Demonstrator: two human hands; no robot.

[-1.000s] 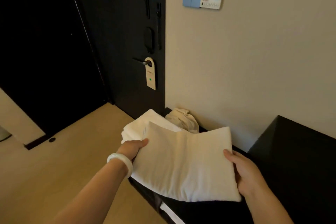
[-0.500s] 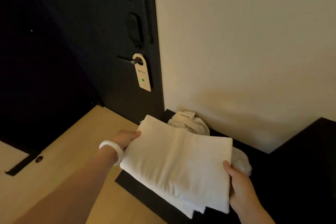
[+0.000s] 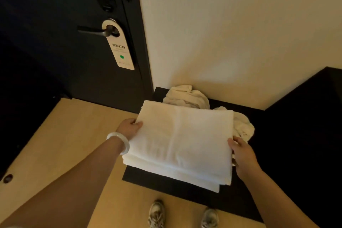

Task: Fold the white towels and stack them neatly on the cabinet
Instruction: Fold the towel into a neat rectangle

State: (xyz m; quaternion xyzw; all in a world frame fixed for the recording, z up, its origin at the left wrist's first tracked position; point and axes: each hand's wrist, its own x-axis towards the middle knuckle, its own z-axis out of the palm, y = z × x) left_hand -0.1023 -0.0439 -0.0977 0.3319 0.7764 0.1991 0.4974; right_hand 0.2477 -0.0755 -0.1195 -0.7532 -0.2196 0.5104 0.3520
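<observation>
**Both hands on the towel stack at the cabinet**

We hold the stack (image 3: 185, 144) of folded white towels from both sides. It's a flat, soft rectangle, terry-looking, with a faint crease running down the middle of the top layer. Our left hand (image 3: 129, 128) grips the left edge, thumb on top and fingers tucked under. Our right hand (image 3: 242, 153) clasps the right edge, thumb on top too.

The stack is over the left end of the cabinet (image 3: 185, 190), a low matte black block with square corners. We can't tell if it rests on the top or hangs just above. At least three layered edges show along the near side; how many towels that makes, we can't say.

Two crumpled towels lie behind it by the wall (image 3: 240, 33): the back lump (image 3: 187, 96) in the corner and the side lump (image 3: 242, 126) poking out past the stack's right edge.

Other bits:
- one smooth white bangle (image 3: 120, 141) on the left wrist
- one card hanger (image 3: 120, 46) with a green dot, on one metal handle (image 3: 92, 31) of the dark door (image 3: 55, 61)
- two pale sneakers (image 3: 157, 214) on the tan floor (image 3: 74, 135)
</observation>
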